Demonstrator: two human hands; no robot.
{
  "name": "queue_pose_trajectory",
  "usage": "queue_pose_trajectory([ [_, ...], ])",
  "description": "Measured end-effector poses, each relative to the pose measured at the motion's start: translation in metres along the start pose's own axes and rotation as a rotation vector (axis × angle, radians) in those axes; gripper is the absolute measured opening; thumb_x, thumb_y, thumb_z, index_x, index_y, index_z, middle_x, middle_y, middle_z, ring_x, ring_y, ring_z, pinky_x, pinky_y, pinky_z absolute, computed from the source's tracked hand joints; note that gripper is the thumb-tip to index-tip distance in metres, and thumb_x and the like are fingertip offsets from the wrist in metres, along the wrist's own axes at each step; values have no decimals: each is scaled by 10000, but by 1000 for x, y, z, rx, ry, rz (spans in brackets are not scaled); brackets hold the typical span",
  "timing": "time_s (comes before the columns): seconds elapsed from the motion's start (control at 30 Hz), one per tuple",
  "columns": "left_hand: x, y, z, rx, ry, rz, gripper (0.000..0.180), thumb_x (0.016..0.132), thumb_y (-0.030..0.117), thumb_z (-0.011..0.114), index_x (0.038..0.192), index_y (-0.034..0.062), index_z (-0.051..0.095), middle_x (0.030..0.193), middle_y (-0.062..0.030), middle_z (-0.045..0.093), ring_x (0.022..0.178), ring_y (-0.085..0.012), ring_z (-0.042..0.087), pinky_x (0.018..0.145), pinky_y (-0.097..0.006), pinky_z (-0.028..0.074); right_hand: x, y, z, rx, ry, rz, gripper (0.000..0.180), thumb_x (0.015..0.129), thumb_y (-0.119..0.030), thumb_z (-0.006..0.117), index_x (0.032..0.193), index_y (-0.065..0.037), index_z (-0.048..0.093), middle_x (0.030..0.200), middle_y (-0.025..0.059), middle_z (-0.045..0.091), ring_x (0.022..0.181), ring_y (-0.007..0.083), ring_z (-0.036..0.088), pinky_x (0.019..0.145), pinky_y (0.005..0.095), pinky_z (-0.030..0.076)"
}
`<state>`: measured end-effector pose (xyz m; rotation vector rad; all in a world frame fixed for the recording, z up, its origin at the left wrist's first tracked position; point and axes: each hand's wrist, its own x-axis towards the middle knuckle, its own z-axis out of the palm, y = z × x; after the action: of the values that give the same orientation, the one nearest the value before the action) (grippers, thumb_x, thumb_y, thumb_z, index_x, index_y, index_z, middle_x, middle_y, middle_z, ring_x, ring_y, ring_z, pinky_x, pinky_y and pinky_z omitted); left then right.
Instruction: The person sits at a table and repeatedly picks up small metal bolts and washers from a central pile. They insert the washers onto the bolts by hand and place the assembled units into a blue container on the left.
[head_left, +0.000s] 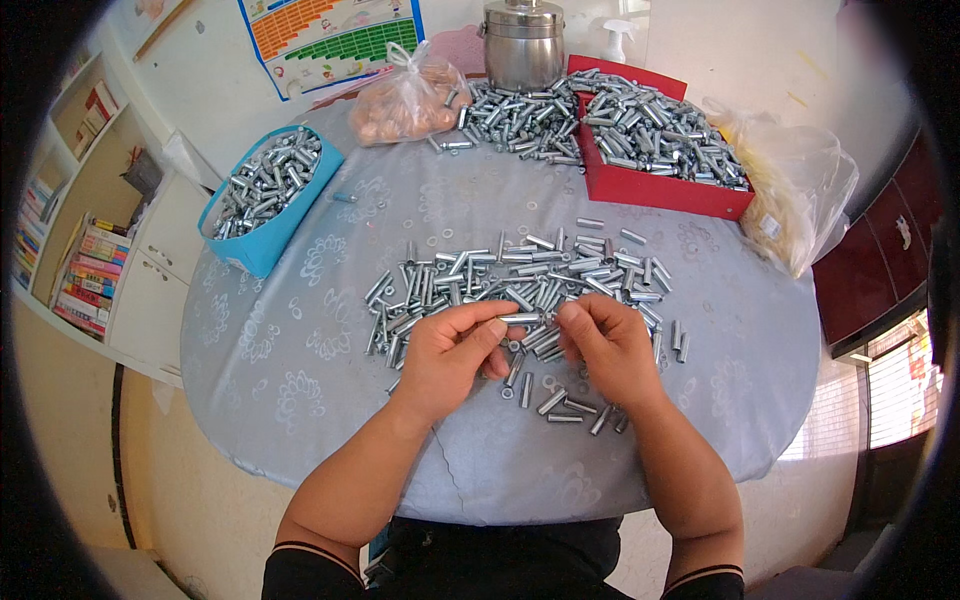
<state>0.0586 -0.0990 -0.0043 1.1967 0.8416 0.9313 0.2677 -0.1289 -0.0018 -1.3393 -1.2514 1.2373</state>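
Between the two hands, just above the near-middle part of the loose heap, lay the one thing I was watching: a slim metal cylinder (520,319), its long axis running roughly left to right across my view. The left hand (445,355) was the nearer, its thumb and forefinger clamped on the cylinder's left part, so that the free end pointed at the right hand (610,345). That hand's thumb and fingertips were bunched just beside the free end; from my distant seat I could not tell whether they touched it or pinched some small part. Under and beyond both hands spread a pile of metal parts (420,285), lying at many angles on the grey patterned tablecloth (340,400), with a few pale washers (433,241) at its far left. Farther out, a blue box (262,252) full of similar parts stood far left, and a red box (650,190) heaped with more stood far right, a clear bag (805,205) beside it. I looked for brands and found none I could make out: the small white label (770,226) on that bag, the coloured wall chart (335,45) and the spines of the shelved books (92,275) were too small to read.
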Motion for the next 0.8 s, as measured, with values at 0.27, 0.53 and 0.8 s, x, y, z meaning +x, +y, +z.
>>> queue_pose_trajectory([
  [0.27, 0, -3, -1, -18, -6, 16, 260, 957, 72, 548, 1186, -25, 623, 925, -114, 705, 627, -110, 617, 564, -242, 515, 1, 2, -8, -67, -62, 74, 169, 877, -64, 685, 1018, 9, 627, 881, 22, 628, 750, 63, 554, 667, 232, 466],
  [0.53, 0, -4, -1, -33, -8, 16, 258, 956, 79, 554, 1183, -21, 626, 931, -119, 707, 618, -111, 618, 562, -242, 517, 1, -2, -2, -45, -36, 12, 201, 891, -100, 687, 1051, 6, 625, 852, 7, 622, 740, 54, 541, 668, 220, 454],
  [0.8, 0, -3, 0, -26, -16, 25, 257, 955, 74, 551, 1182, -23, 625, 923, -116, 706, 616, -110, 616, 564, -241, 518, -3, -6, 10, 96, 22, -152, 186, 887, -90, 692, 1037, 4, 636, 837, 2, 621, 745, 62, 562, 666, 224, 465],
])
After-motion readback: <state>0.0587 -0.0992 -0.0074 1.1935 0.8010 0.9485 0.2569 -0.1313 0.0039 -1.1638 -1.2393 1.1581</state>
